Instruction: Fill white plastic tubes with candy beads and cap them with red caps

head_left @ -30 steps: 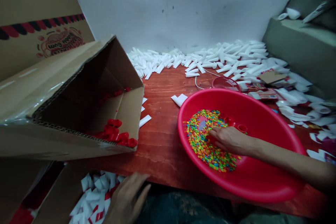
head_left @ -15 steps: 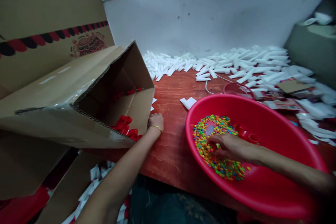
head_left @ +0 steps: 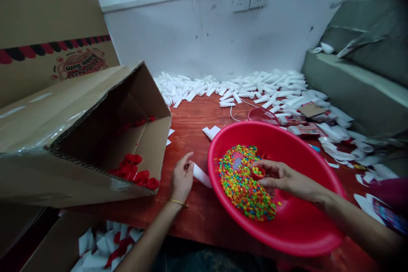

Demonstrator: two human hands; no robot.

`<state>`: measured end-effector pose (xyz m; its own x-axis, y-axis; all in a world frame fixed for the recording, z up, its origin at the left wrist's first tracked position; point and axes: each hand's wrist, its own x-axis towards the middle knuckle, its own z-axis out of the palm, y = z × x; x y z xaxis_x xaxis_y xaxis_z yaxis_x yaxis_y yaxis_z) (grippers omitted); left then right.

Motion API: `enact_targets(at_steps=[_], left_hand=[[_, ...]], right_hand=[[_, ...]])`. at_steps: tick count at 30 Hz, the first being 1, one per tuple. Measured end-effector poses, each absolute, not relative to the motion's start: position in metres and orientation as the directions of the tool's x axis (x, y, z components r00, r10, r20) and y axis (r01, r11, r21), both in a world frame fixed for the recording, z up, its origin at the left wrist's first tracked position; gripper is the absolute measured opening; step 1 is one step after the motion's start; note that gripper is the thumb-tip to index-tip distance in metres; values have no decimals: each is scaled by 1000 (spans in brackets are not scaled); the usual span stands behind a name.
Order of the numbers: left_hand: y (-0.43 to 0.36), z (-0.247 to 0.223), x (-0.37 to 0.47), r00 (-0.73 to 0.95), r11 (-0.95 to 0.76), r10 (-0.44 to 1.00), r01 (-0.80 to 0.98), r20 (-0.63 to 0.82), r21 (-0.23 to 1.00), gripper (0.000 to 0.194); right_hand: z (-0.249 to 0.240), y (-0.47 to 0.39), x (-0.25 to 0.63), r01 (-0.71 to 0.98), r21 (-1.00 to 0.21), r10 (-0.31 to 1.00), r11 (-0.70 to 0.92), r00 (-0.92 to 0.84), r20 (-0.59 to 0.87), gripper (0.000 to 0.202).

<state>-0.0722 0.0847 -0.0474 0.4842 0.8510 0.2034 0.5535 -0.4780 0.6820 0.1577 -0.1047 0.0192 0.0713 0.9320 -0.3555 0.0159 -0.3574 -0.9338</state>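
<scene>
In my right hand (head_left: pixel 274 176) is a small red cup (head_left: pixel 257 173) with coloured candies in it, held just above the candy pile. The colourful candies (head_left: pixel 245 195) lie in the left part of a large red basin (head_left: pixel 306 233). My left hand (head_left: pixel 183 178) is pinched on one end of a white paper tube (head_left: pixel 202 175), which slants down toward the basin's left rim. To the left, a cardboard box (head_left: pixel 149 148) lies on its side, its opening toward my left hand, with red cups (head_left: pixel 130 168) inside.
White paper tubes (head_left: pixel 188 87) are heaped along the wall. A red mesh basket (head_left: pixel 263 116) sits behind the basin. Below the table's front edge, a carton holds white tubes with red parts (head_left: pixel 105 246). More tubes and packets lie at right.
My left hand has moved away from the box opening and taken hold of a white tube. My right hand has lifted the cup, now showing candies, from the pile. The view has shifted right.
</scene>
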Motion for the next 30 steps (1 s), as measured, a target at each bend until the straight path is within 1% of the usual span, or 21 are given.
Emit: enact_targets(at_steps=[2,5,7,9,11,12,14,16,18,22,25,27,30], left_hand=[[76,-62,-83,439,-446,874,555,208,702,36],[68,-71,-102,419,-425,888,589,190,687,39],[63,-67,-111,446,-457,877,663,177,593,46],[56,-59,-114,542,-552,825,708,161,442,56],[49,-53,-111,688,-682,716,657,113,321,60],[45,-52,-108,751,-734,656,609,81,302,58],[40,-52,-103,828,-794,560,530,19,300,50],[37,-56,-101,856,-814,517,497,-14,301,40],[36,-59,-102,871,-829,490,476,-29,295,35],[30,-63,-110,906,-868,422,413,-29,276,39],[25,-64,-113,937,-909,350,341,-8,240,37],[24,-62,-114,938,-915,345,333,12,227,40],[29,-53,-115,894,-865,447,424,29,268,39]], right_hand=[[18,-104,157,0,-942,939,-335,78,-334,45],[16,-102,154,-6,-952,949,-305,85,-304,45],[15,-101,152,5,-957,952,-291,100,-289,44],[15,-100,151,28,-955,950,-296,108,-292,44],[14,-98,150,61,-950,948,-306,113,-298,45],[14,-98,150,81,-949,948,-305,118,-295,46],[13,-97,149,130,-949,953,-288,137,-270,49],[11,-97,148,175,-947,957,-270,154,-245,51],[9,-98,148,212,-940,958,-267,163,-236,51],[7,-98,148,264,-931,961,-253,177,-211,48],[8,-97,148,278,-929,963,-245,178,-201,46],[8,-96,148,283,-925,962,-254,174,-211,46],[9,-96,149,284,-919,956,-275,185,-229,51]])
